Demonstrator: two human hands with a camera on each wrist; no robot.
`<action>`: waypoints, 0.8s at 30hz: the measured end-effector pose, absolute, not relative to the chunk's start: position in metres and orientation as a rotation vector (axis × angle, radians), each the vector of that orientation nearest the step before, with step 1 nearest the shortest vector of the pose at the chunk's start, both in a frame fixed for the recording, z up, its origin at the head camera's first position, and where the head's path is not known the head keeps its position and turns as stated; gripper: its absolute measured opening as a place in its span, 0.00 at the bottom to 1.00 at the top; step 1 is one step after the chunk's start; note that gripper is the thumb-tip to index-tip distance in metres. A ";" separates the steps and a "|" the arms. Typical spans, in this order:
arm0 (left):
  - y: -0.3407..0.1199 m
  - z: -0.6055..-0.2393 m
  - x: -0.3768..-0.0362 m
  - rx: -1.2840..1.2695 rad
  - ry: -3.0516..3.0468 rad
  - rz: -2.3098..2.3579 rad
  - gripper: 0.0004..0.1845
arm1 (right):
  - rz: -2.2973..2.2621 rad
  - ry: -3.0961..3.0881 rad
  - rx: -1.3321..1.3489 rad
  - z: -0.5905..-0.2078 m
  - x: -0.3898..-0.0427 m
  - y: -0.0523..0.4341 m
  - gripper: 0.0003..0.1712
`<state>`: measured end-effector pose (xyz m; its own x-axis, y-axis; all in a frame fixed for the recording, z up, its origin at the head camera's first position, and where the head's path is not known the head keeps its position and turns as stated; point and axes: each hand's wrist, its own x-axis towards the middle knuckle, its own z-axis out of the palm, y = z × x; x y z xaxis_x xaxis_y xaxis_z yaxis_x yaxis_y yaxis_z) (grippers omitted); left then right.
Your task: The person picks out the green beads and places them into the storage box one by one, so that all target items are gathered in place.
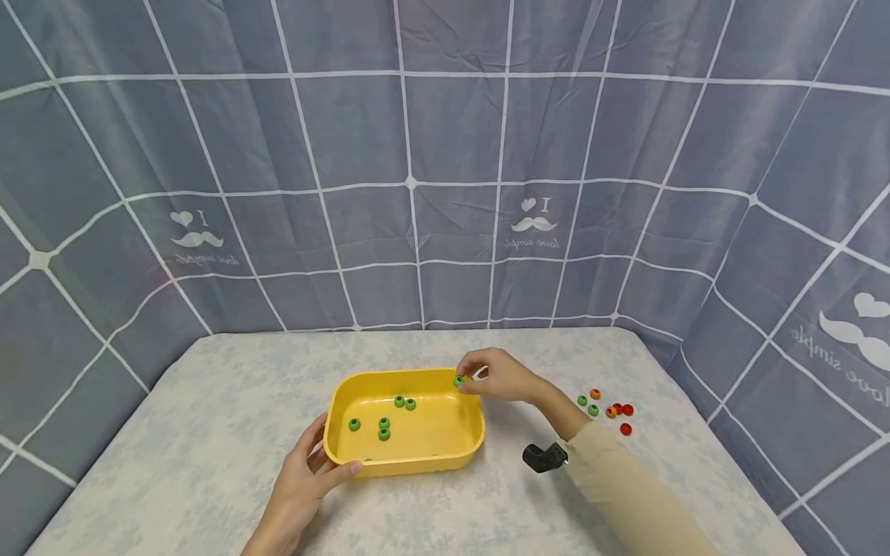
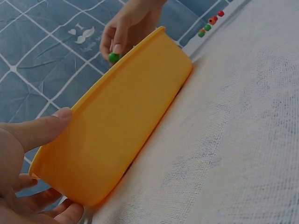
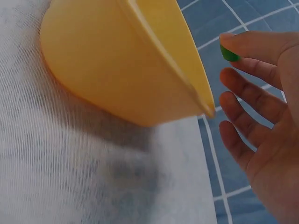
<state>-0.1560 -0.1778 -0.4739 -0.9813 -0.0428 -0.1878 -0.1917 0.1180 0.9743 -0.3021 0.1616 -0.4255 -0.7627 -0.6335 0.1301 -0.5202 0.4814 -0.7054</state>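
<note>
A yellow plastic basin (image 1: 406,466) stands on the table. At its left end my left hand (image 1: 304,475) grips it, thumb (image 2: 55,122) on the rim and the other fingers against the side wall. Over the basin's far right corner, my right hand (image 1: 502,376) pinches a green bead (image 3: 229,54) between thumb and index finger. The remaining fingers of that hand are spread and loosely bent in the right wrist view. Inside the basin lie several green beads (image 1: 384,423), and the near wall hides part of its floor.
Right of the basin, several loose beads lie on the table: green (image 1: 593,410), orange (image 1: 595,394) and red (image 1: 626,428). A black device (image 1: 545,457) sits at the right wrist. Behind the pale patterned tablecloth (image 1: 229,401) hangs a blue-grey checked curtain (image 1: 452,232).
</note>
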 end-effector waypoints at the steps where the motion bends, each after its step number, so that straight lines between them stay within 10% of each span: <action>1: -0.177 -0.474 -0.156 -0.233 2.267 1.996 0.64 | -1.144 2.573 -1.015 -0.425 -0.303 0.158 0.06; 24: -0.179 -0.472 -0.156 -0.208 2.254 2.002 0.63 | -1.114 2.509 -1.084 -0.408 -0.309 0.087 0.05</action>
